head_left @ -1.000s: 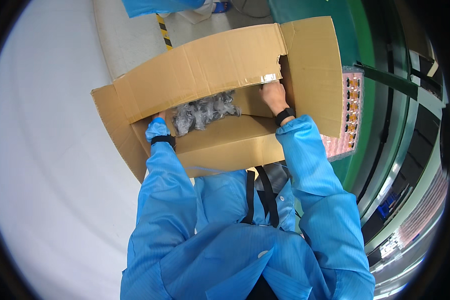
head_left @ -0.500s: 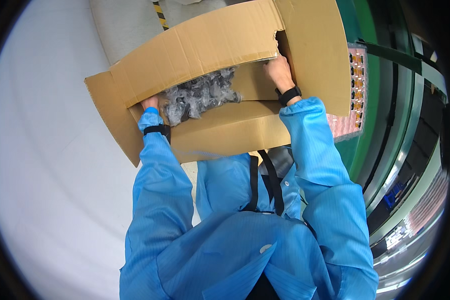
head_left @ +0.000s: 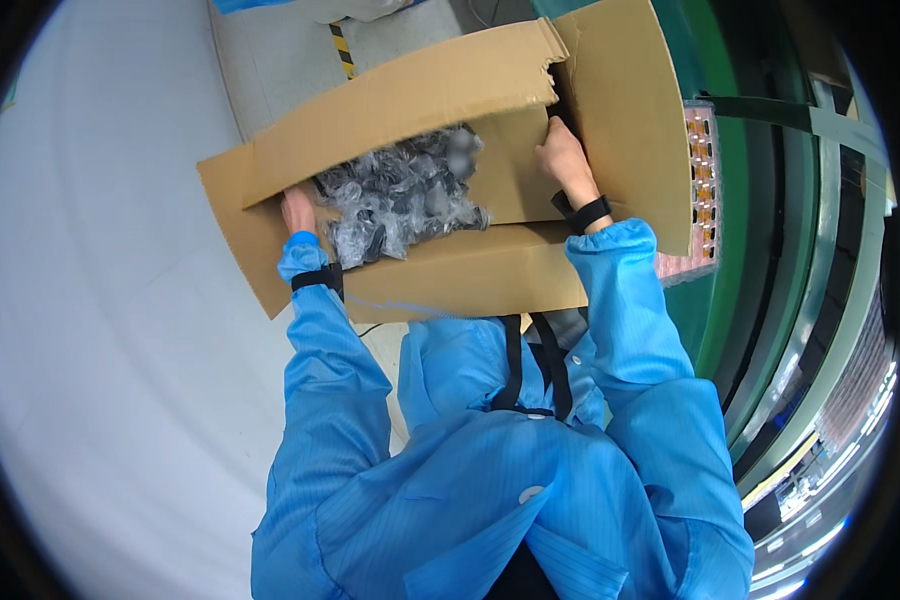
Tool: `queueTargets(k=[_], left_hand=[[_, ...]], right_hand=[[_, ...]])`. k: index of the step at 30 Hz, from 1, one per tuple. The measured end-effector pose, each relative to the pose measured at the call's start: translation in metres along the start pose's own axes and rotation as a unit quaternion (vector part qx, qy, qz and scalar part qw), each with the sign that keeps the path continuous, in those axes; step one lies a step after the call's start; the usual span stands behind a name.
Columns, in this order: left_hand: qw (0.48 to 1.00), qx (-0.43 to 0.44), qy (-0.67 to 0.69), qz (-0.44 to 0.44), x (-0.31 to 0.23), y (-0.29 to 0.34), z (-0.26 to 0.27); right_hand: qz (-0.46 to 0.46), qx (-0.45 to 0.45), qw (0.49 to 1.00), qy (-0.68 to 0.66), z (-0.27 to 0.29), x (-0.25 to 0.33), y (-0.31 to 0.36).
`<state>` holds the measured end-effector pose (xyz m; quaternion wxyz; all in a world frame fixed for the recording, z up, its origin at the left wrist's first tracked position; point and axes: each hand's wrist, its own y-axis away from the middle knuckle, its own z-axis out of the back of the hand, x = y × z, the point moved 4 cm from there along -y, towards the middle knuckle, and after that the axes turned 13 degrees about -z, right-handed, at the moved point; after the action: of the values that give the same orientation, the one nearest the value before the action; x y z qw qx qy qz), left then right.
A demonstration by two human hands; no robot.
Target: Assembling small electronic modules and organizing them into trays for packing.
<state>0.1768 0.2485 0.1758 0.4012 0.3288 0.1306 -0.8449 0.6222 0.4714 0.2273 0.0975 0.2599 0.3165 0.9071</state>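
An open cardboard box [head_left: 460, 285] is held out in front of me, its flaps spread. Inside its left part lies a heap of dark pieces in clear plastic wrapping [head_left: 395, 200]; their kind is hard to make out. My left hand [head_left: 298, 210] reaches in at the left end, gripping the box there, its fingertips hidden under the far flap [head_left: 400, 115]. At the right end my right hand [head_left: 567, 162] is closed on the box's inner side near the raised right flap [head_left: 625, 130], its fingers partly hidden. Each wrist wears a black band.
On the right, beyond the box, a pink bubble-wrap sheet with rows of small orange and black parts [head_left: 702, 185] lies on a green surface [head_left: 725, 300]. Metal rails run along that side. A pale white surface [head_left: 120, 330] spans the left. Yellow-black tape [head_left: 342, 50] marks the floor ahead.
The box has shifted and tilted a little with both hands, its left end moving right in view. More of the wrapped heap shows. My right hand has moved slightly down from the torn flap edge.
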Motion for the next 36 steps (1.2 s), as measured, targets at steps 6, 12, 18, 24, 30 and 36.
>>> queueTargets(k=[6, 12, 18, 24, 30, 36], left_hand=[[0.997, -0.048, 0.061, -0.030, -0.019, -0.021, 0.006], [0.990, -0.079, 0.110, -0.037, -0.015, -0.010, 0.001], [0.980, -0.127, 0.147, -0.036, -0.014, -0.015, 0.011], [0.969, -0.083, 0.135, 0.191, -0.050, 0.013, 0.010], [0.965, -0.122, 0.093, 0.214, -0.054, 0.019, 0.018], [0.967, -0.120, 0.073, 0.211, -0.032, 0.010, 0.010]], right_hand=[[0.037, -0.034, 0.998, 0.029, 0.019, 0.017, 0.017], [-0.019, -0.001, 0.998, 0.067, 0.027, 0.029, 0.003], [-0.069, 0.026, 0.992, 0.098, 0.037, 0.046, 0.003], [-0.058, 0.032, 0.995, 0.080, 0.026, 0.007, -0.005], [-0.011, 0.010, 0.998, 0.064, 0.039, 0.001, -0.009], [0.002, 0.002, 0.998, 0.057, 0.037, 0.007, -0.011]])
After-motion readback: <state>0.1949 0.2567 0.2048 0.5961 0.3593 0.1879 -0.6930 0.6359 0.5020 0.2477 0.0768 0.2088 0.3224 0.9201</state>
